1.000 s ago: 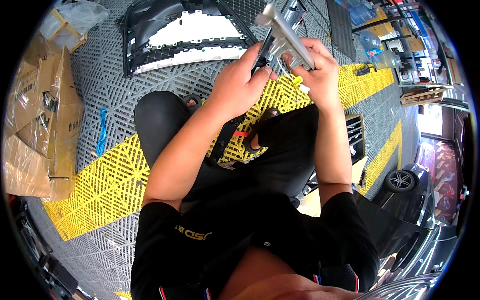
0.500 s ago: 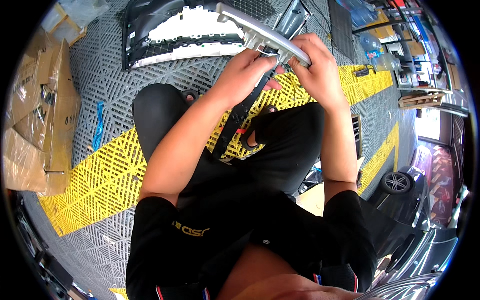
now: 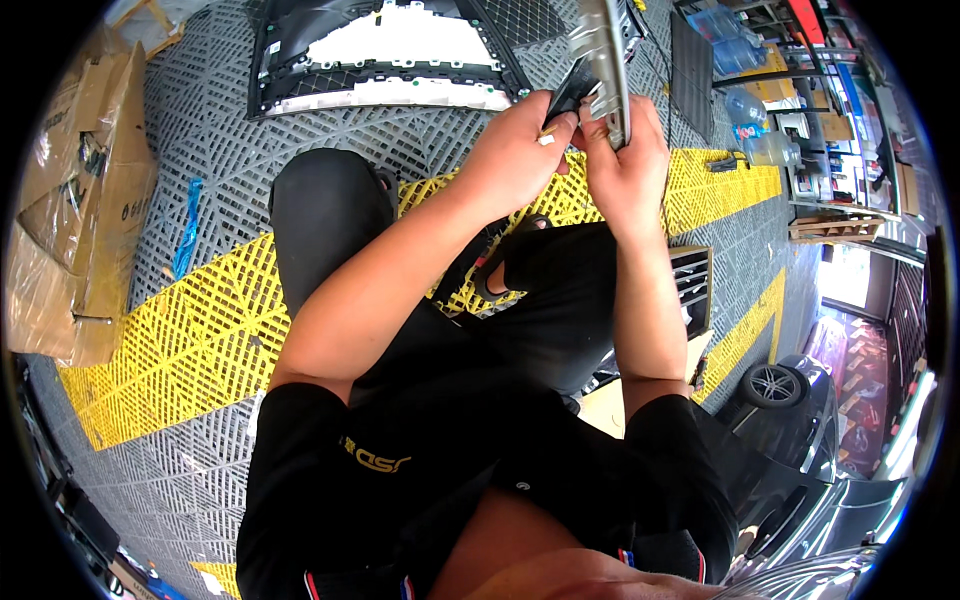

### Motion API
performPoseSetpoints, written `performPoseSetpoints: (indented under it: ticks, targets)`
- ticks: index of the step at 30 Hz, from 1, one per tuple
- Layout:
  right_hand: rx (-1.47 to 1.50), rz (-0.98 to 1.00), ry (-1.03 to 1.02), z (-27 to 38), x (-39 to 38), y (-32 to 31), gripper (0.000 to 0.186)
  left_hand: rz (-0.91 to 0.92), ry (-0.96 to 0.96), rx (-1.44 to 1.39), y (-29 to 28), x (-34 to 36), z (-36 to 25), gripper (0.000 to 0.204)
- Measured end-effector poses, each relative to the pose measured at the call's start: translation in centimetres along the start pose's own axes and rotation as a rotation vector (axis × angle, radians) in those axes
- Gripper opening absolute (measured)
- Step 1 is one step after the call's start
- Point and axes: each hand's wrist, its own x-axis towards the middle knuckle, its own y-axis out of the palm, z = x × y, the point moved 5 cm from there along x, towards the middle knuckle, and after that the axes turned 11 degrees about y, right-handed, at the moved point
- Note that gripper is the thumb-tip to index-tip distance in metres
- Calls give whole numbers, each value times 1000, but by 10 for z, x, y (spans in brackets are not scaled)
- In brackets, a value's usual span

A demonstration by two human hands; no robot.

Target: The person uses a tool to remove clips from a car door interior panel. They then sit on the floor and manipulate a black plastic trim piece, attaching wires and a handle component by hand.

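You've got that silver trim strip (image 3: 606, 60) up in front of you, above your knees and the grid floor (image 3: 200, 330). Left hand (image 3: 515, 150) pinches its dark clip end, right hand (image 3: 625, 165) wraps the strip. Looks light, stiff, probably scratch-prone, so I'd grip the edges.

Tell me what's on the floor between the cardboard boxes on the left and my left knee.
In the head view, a blue strip lies on the grey grid floor between the cardboard boxes and your left knee.
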Motion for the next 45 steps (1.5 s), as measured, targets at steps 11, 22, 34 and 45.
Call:
performPoseSetpoints:
  ticks: [11,22,34,45]
  targets:
    - [-105,-337,-89,9,-11,22,21,-37,80,433,-9,3,-8,28]
    - [2,-167,-142,5,-3,25,24,-34,-63,-120,-13,5,4,24]
    - [-35,147,-302,11,17,-2,34,-12,-53,-242,-19,-6,1,28]
    - [-127,-143,-284,-2,6,5,17,137,143,291,-9,1,1,37]
